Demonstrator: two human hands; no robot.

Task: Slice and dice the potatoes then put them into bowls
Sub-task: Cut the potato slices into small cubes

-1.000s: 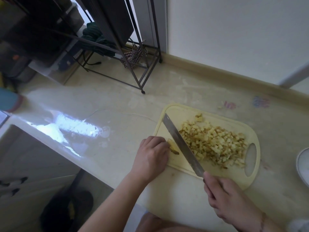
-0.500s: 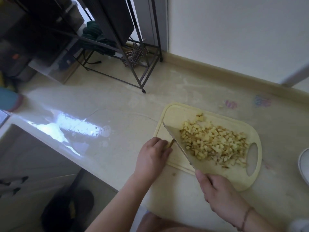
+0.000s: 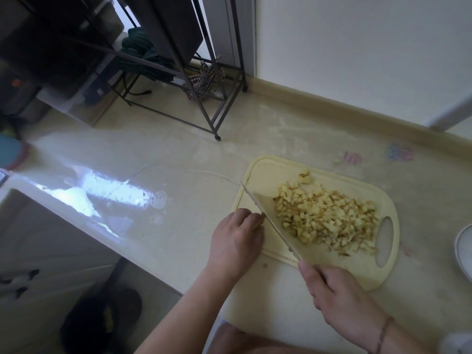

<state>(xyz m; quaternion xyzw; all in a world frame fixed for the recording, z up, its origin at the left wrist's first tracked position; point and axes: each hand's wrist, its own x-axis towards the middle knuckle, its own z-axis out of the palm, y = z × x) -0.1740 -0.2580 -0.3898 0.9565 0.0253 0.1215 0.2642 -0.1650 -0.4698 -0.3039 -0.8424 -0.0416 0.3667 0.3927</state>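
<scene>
A small, pale yellow-brown remnant of potato lay at the near-left part of the cream plastic chopping board, pinned under the curled fingertips of the left hand, which rested knuckles-up half on the board and half on the worktop. So little of the piece showed past the fingers that its long axis could not be told. The long steel kitchen knife stood edge-down just to the right of those fingertips, almost touching them, its blade running diagonally from the right hand away and to the left toward the board's far-left corner. The right hand was wrapped around the handle, which it hid, at the board's near edge. The left hand was therefore the nearer one to the remnant, and the next cut would likely fall right beside its fingers, leaving little margin.

To the right of the blade, well clear of the left hand, a loose heap of diced potato cubes covered the middle of the board up to its oval handle hole. One stray cube sat on the glossy beige worktop beyond the board. The rim of a white bowl showed at the picture's edge, right of the right hand, with only bare worktop between it and the board. A dark metal rack stood far beyond both hands.
</scene>
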